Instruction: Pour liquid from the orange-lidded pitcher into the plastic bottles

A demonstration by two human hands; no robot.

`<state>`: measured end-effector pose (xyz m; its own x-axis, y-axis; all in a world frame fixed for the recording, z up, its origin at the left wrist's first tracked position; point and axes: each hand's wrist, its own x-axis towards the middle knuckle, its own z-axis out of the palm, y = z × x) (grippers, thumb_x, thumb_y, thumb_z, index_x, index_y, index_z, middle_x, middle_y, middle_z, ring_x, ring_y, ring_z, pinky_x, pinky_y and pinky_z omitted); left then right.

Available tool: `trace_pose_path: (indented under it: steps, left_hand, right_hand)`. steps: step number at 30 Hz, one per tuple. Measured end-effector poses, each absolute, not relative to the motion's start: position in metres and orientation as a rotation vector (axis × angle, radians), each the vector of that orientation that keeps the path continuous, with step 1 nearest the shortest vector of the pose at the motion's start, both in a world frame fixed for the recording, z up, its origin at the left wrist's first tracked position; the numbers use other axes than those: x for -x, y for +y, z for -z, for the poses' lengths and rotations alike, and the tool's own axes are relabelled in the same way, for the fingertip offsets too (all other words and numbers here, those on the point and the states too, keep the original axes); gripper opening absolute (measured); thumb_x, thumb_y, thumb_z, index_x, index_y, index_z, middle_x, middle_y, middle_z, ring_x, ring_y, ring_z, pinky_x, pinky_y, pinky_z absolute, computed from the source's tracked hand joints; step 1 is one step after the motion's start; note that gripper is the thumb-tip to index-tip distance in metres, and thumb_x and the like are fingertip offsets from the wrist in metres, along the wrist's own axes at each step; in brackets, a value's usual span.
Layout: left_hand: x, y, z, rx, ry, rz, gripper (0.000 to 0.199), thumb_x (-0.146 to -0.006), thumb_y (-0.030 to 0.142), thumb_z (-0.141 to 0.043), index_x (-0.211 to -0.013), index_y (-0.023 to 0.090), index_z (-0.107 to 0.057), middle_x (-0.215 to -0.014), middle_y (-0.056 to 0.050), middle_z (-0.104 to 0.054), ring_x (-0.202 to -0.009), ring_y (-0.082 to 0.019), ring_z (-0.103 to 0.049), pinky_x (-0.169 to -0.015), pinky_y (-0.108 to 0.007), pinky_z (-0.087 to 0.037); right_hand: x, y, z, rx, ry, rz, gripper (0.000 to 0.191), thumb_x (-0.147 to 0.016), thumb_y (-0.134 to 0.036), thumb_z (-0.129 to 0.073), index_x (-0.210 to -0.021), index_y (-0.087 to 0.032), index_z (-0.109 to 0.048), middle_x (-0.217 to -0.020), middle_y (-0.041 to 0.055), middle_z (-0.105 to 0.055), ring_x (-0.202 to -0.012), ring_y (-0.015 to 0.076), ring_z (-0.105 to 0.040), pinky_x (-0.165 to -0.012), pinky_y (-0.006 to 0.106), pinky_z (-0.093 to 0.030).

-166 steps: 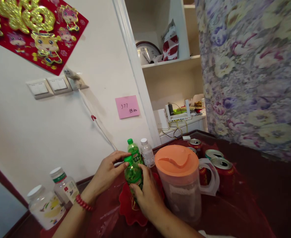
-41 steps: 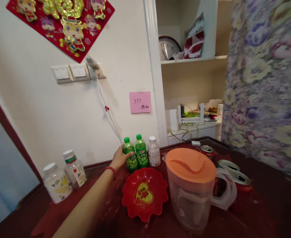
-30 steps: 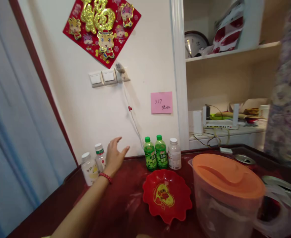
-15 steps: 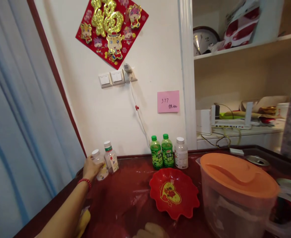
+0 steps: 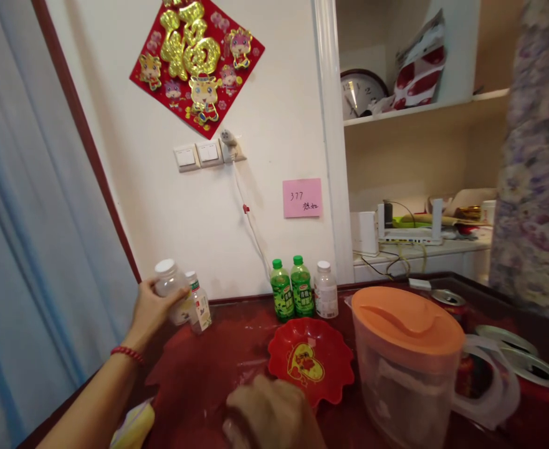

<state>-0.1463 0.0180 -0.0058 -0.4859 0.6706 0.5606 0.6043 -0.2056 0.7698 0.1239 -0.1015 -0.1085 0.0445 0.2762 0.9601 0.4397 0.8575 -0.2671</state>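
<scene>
Jar (image 5: 167,284): in left hand (image 5: 150,312), left of red plate (image 5: 334,358), seems not put down.
Green bottles (image 5: 282,296): already stand behind plate.
Right hand (image 5: 269,411): by plate, too blurry to tell its grip.

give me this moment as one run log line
left hand: holds jar | right hand: blurred, near red plate, grip unclear | green bottles: upright behind plate | pitcher: right of plate

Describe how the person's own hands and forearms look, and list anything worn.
The left hand is ungloved, with a bracelet of round red beads circling its wrist. The left forearm shows no sleeve. The right hand also looks ungloved, but it is blurred, so finer detail cannot be told.
</scene>
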Motion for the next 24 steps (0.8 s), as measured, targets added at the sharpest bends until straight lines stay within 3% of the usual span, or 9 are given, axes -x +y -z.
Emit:
trace_pose_path:
  steps: [3,6,9,11,16,24]
  left_hand:
    - [0.093,0.001,-0.009,-1.850,1.882,-1.657,0.079,-0.063,0.052,-0.082,-0.124,0.020,-0.046,-0.112,-0.008,-0.063,-0.102,-0.031,-0.065,-0.090,-0.047,-0.053]
    - [0.043,-0.019,-0.001,-2.265,1.723,-1.477,0.065,-0.074,0.045,-0.077,-0.127,0.021,-0.049,-0.119,-0.010,-0.063,-0.108,-0.031,-0.062,-0.097,-0.049,-0.049]
    - [0.013,-0.035,0.021,-2.648,1.522,-1.304,0.058,-0.078,0.029,-0.073,-0.130,0.024,-0.049,-0.126,-0.010,-0.062,-0.115,-0.031,-0.059,-0.100,-0.049,-0.045]
    - [0.005,-0.043,0.032,-2.822,1.421,-1.182,0.059,-0.079,0.021,-0.070,-0.134,0.026,-0.048,-0.127,-0.009,-0.063,-0.116,-0.031,-0.059,-0.099,-0.048,-0.044]
    - [0.007,-0.054,0.039,-2.980,1.337,-1.004,0.063,-0.082,0.018,-0.066,-0.140,0.028,-0.043,-0.130,-0.009,-0.063,-0.118,-0.031,-0.059,-0.100,-0.048,-0.042]
    - [0.018,-0.062,0.035,-2.986,1.375,-0.890,0.067,-0.079,0.013,-0.065,-0.141,0.029,-0.044,-0.131,-0.007,-0.063,-0.117,-0.030,-0.058,-0.099,-0.048,-0.041]
  right_hand:
    - [-0.152,-0.096,0.093,0.750,-1.632,-0.272,0.021,-0.096,-0.036,-0.048,-0.111,-0.027,-0.060,-0.079,-0.0004,-0.067,-0.064,0.0176,-0.063,-0.059,0.029,-0.042]
    - [-0.175,-0.087,0.082,0.918,-1.576,-0.591,0.038,-0.096,-0.042,-0.052,-0.128,-0.022,-0.054,-0.088,0.0015,-0.067,-0.075,0.0193,-0.066,-0.069,0.031,-0.048]
    - [-0.190,-0.081,0.072,1.033,-1.496,-0.656,0.055,-0.094,-0.052,-0.053,-0.139,-0.021,-0.047,-0.100,0.0046,-0.067,-0.086,0.0221,-0.066,-0.080,0.036,-0.050]
    - [-0.196,-0.078,0.067,1.081,-1.481,-0.645,0.055,-0.093,-0.054,-0.053,-0.138,-0.021,-0.048,-0.106,0.0069,-0.067,-0.093,0.0252,-0.066,-0.080,0.037,-0.049]
    - [-0.202,-0.075,0.060,1.112,-1.584,-0.634,0.030,-0.095,-0.047,-0.049,-0.108,-0.022,-0.058,-0.100,0.0094,-0.072,-0.094,0.0302,-0.067,-0.075,0.038,-0.045]
    - [-0.196,-0.072,0.063,1.116,-1.733,-0.562,0.020,-0.097,-0.034,-0.048,-0.105,-0.020,-0.060,-0.096,0.0091,-0.071,-0.090,0.0311,-0.067,-0.078,0.042,-0.046]
